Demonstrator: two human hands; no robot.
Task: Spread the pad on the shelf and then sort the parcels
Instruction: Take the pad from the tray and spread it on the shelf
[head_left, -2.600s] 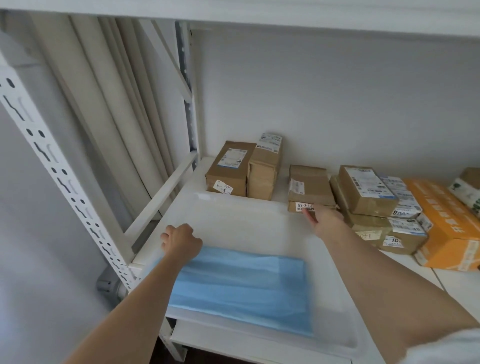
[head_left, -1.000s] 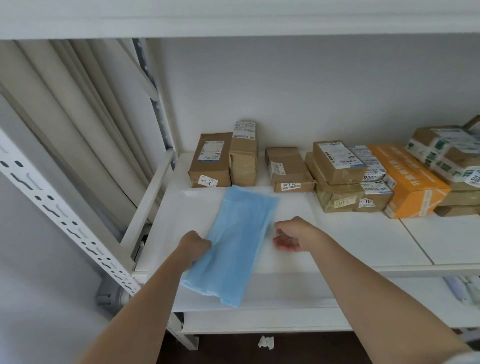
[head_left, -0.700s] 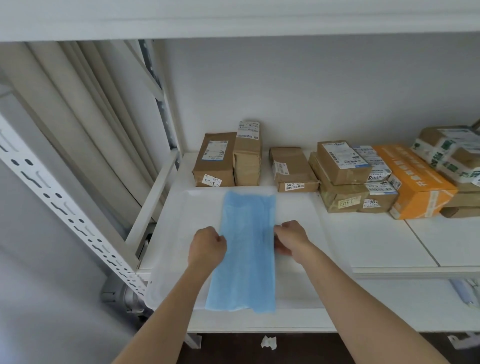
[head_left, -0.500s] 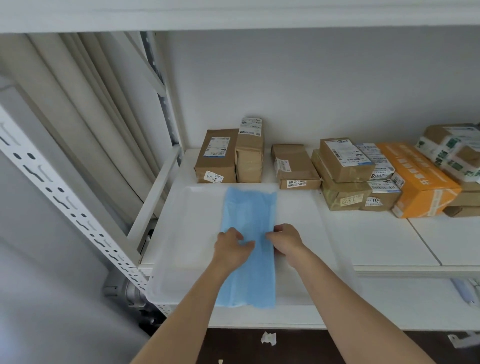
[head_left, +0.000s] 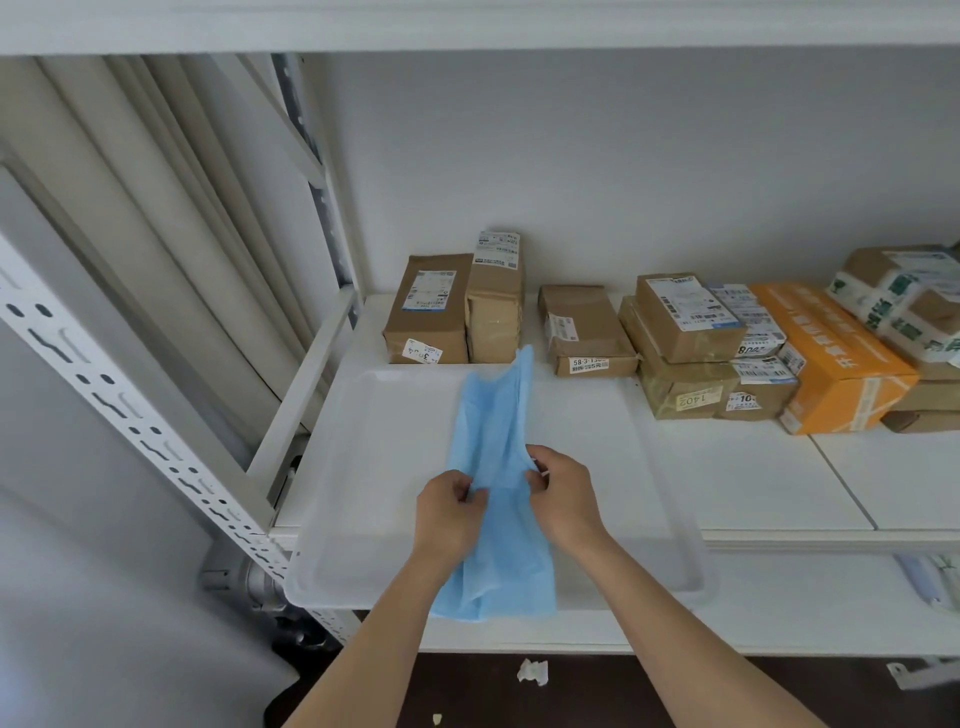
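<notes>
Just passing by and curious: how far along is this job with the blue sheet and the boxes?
Early. Done: the white tray sits on the shelf. In hand: the left hand and right hand pinch the blue pad, which is bunched into a narrow strip, not spread. Left: flattening it, then sorting the parcels, all lined along the back wall.

A white shelf carries a white tray under the gripping hands, with brown parcels and 1 orange box beyond them.
</notes>
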